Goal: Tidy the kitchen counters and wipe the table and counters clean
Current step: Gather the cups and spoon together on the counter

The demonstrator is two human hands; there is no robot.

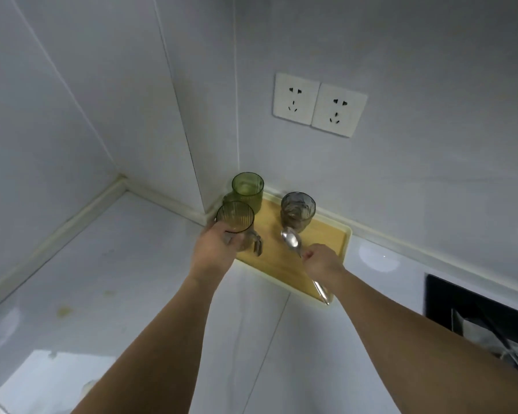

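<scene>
A ribbed, olive-green glass tumbler (235,218) is gripped by the left hand (214,252), fingers and thumb curled round its lower wall, at the 9 o'clock edge of a shallow wooden tray with a cream rim (335,234). Whether its base rests on the tray or hangs just above cannot be told. A long stainless-steel spoon (292,240) is pinched at mid-handle by the right hand (322,261), its bowl pointing to 12 o'clock, just beside a smoky grey glass tumbler (298,210).

A second green glass tumbler (248,186) stands at 12 o'clock of the held one, apparently touching or nearly so; a knock between them is likely if the held glass is tilted or pushed back. The grey tumbler could be tipped by the spoon bowl if the spoon is swung forward. A small metal object (257,245) lies under the held tumbler; what it is cannot be made out, and it could be dragged off the tray.

Yellowish stains (63,310) remain on the glossy white counter (132,264) at 8 o'clock, so wiping is judged not yet done there.
</scene>
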